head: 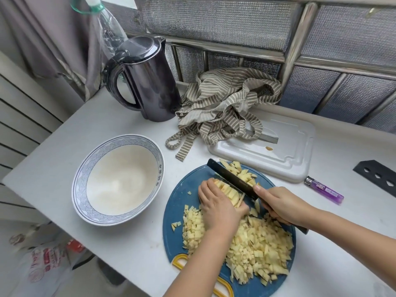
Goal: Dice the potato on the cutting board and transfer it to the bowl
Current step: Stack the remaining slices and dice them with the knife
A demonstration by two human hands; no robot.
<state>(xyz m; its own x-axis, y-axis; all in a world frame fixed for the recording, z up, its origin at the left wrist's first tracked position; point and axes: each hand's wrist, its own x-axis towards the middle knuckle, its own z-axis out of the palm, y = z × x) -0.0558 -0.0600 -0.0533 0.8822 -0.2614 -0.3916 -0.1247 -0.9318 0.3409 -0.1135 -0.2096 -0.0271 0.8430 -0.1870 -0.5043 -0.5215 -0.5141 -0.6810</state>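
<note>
Head view: your left hand has its fingers curled over a bundle of potato strips near the middle of the round blue cutting board. Your right hand grips the handle of the knife, with the dark blade set against the strips.

One heap of diced potato covers the board from four to six o'clock. A few loose cubes lie at eight o'clock, and more cut pieces lie beyond the blade at twelve.

One patterned bowl stands just beside the board at nine o'clock, on the white table. A second, white cutting board lies at one o'clock, close to the blue one. One striped cloth spills onto it. One dark kettle stands at eleven, with a clear plastic bottle behind it. One purple lighter lies at three o'clock.

That makes two boards and two knives. The second knife is mostly under the cloth straps, so only part of its blade shows. Your left forearm hides part of the heap and of the board's yellow grip. The frame cuts off the board's near edge and a black plate with holes at the right. A bag at seven o'clock is too blurred to read.
</note>
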